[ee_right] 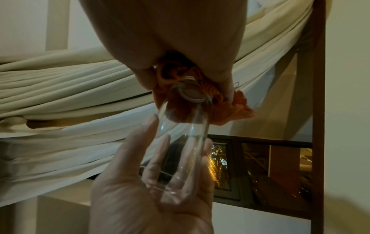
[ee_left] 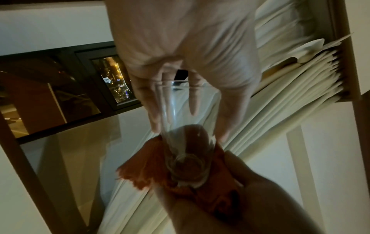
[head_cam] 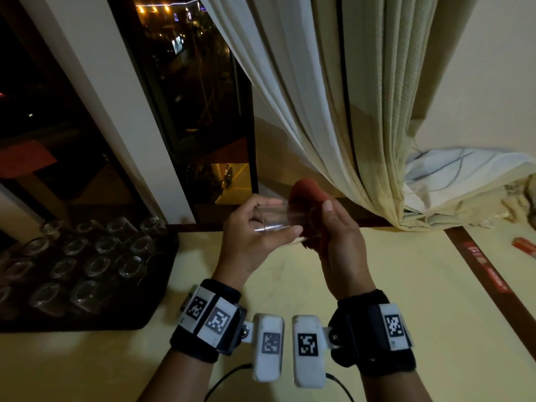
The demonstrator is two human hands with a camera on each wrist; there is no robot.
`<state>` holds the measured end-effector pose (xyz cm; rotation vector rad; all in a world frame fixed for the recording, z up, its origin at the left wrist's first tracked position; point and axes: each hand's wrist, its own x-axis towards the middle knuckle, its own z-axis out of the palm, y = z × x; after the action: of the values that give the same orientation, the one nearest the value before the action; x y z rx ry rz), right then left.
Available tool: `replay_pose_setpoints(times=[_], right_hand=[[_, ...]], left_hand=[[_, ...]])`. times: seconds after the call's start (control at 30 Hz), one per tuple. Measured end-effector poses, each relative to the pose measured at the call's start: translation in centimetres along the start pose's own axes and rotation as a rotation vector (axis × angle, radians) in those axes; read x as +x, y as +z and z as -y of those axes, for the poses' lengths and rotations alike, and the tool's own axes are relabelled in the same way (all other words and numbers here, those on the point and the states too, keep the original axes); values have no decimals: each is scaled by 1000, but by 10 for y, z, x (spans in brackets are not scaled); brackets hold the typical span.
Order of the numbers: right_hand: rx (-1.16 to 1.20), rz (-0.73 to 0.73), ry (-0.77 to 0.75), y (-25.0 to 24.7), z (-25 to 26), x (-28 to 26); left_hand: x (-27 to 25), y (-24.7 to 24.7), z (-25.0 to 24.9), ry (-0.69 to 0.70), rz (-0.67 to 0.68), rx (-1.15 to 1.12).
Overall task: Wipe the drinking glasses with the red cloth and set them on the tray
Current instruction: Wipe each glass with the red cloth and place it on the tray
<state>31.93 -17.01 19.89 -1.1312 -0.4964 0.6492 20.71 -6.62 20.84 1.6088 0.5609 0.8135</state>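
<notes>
Cream table (head_cam: 391, 285), lit dim. Curtain (head_cam: 333, 97) hangs bunched over its far edge, beside a dark window (head_cam: 197, 97) with city lights beyond.

Black tray (head_cam: 150, 303) at the table's left, its near-left part cut off by the frame. On it stand clear glasses (head_cam: 98, 265) in rows, roughly sixteen in sight; the count is unsure, since the left ones run out of view and the dark swallows their outlines. Whether they stand mouth up or down cannot be told.

One glass (head_cam: 278, 219) is held in the air over the table, lying sideways between both hands, right of the tray and clear of it.

Left hand (head_cam: 255, 233): fingers and thumb curled round the glass at its open end. Right hand (head_cam: 336, 236): clamped on one red cloth (head_cam: 304, 192), which is bunched around the glass's base. Cloth mostly hidden inside the palm; a frayed corner sticks out in the wrist views.

One small red item (head_cam: 523, 246) at the far right, cut off, unreadable.
</notes>
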Motion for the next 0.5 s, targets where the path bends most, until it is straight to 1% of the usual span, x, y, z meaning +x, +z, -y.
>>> replay_pose_setpoints(times=[0.03,0.13,0.17,0.2,0.27,0.3,0.33,0.37,0.43,0.47,0.5], right_hand=[[14,1,-2,-2,-2,0],[118,-7,42,-8,1,0],[143,-10,51,-8,2,0],[142,-6,47,-7,3,1],[56,-17,6,-5,2,1],[24,-16,-12,-4,0,1],[24,-12,-21,-3,-1,1],[45,-13,-17,-5,-3,2],[128,-18,37,-9,-1,5],[165,-19,65,-8,2,6],[180,-18,79,-8,4,8]], left_hand=[[1,-1,-2,-5,22,7],[3,-7,-4,-18,156,-30],[3,-6,-4,-14,163,-33],[2,-3,-3,0,136,-20],[3,4,-1,34,48,43],[5,6,-1,34,25,67],[7,5,-2,26,31,74],[10,2,-3,21,70,58],[14,-5,-6,0,171,-6],[15,-7,-6,-7,194,-33],[15,-6,-5,-1,191,-41]])
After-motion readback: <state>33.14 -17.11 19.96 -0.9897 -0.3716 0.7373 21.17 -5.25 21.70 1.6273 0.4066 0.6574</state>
